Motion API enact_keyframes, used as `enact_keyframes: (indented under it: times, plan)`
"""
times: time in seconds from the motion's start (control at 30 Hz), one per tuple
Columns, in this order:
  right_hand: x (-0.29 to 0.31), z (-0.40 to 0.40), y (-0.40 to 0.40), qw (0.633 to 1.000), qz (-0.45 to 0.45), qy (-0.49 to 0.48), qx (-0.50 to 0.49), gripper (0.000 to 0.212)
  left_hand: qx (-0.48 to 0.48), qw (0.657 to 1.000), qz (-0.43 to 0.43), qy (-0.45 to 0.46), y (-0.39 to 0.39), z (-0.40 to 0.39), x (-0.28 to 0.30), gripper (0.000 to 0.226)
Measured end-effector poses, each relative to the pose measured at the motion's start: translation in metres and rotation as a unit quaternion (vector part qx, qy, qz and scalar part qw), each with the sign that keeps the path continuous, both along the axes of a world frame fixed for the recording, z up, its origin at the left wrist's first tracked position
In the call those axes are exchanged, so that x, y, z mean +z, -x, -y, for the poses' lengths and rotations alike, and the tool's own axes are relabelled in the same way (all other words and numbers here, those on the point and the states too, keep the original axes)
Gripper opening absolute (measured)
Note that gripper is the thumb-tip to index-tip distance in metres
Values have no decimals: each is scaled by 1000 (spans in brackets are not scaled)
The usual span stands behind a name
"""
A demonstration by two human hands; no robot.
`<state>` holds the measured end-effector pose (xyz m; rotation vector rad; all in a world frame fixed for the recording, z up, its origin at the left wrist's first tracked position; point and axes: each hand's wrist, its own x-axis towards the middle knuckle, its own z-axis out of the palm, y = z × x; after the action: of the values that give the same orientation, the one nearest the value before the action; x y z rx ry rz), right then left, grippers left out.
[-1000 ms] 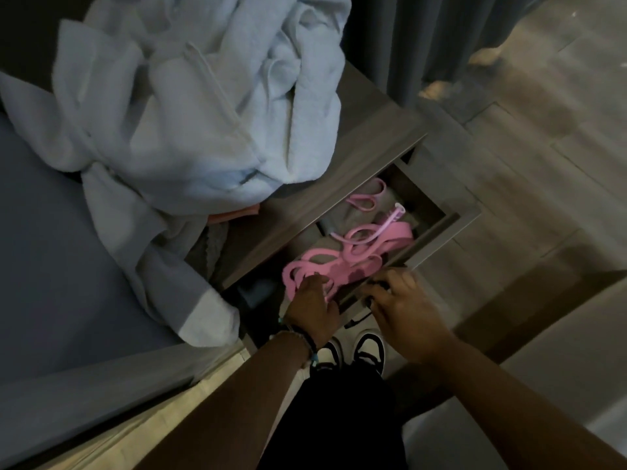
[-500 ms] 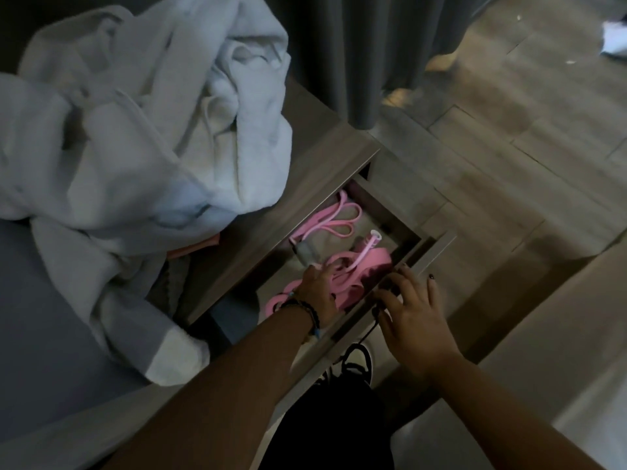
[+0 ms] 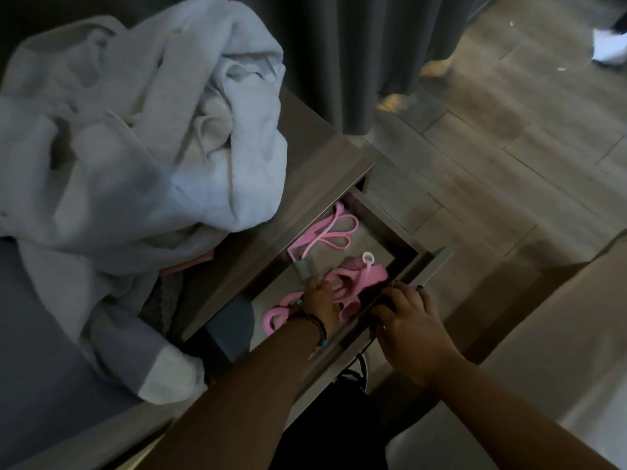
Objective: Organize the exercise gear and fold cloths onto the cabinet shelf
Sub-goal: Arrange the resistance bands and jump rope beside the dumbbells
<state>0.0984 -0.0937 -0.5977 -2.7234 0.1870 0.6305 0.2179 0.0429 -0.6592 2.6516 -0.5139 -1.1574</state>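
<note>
Pink bands [image 3: 342, 286] lie in the drawer [image 3: 424, 262]; left hand [image 3: 319, 303] grips them; right hand [image 3: 407, 320] curls over the drawer front.

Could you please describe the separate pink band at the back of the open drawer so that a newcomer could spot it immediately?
Find the open drawer beneath the cabinet top with the rumpled pale robe. At its far end lies a thin pink looped band. Unlike the thicker pink tangle by the hands, it lies alone and untouched.

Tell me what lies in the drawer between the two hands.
In the head view, the bunched pink bands lie between the left hand, inside the drawer, and the right hand on its front edge.
</note>
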Motion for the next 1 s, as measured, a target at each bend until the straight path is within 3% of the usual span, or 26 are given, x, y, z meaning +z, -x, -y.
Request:
enact_keyframes:
  times: [0.13,0.23,0.33,0.43,0.53,0.63,0.8,1.0]
  plan:
    - [0,-4,-3,1000,-5,-6,-7,45,-47,998,26,13,-4,-10,3,26]
    - [0,-4,-5,1000,-11,-6,-9,47,65,989,72,110,-3,-14,22,9]
    - [1,-7,0,999,7,-12,-37,52,180,958,94,200,-2,-23,52,7]
    - [4,-20,0,997,31,-33,-56,61,246,932,56,262,1,-41,87,10]
    - [9,-40,-3,984,73,-144,-75,72,276,906,15,322,10,-55,128,13]
    - [18,-64,-10,945,112,-282,-123,87,327,864,-15,382,19,-63,163,10]
    - [34,-100,-31,882,138,-399,-209,94,490,789,-21,371,22,-76,192,14]
    - [42,-126,-42,803,124,-523,-259,47,588,660,-121,452,16,-91,203,26]
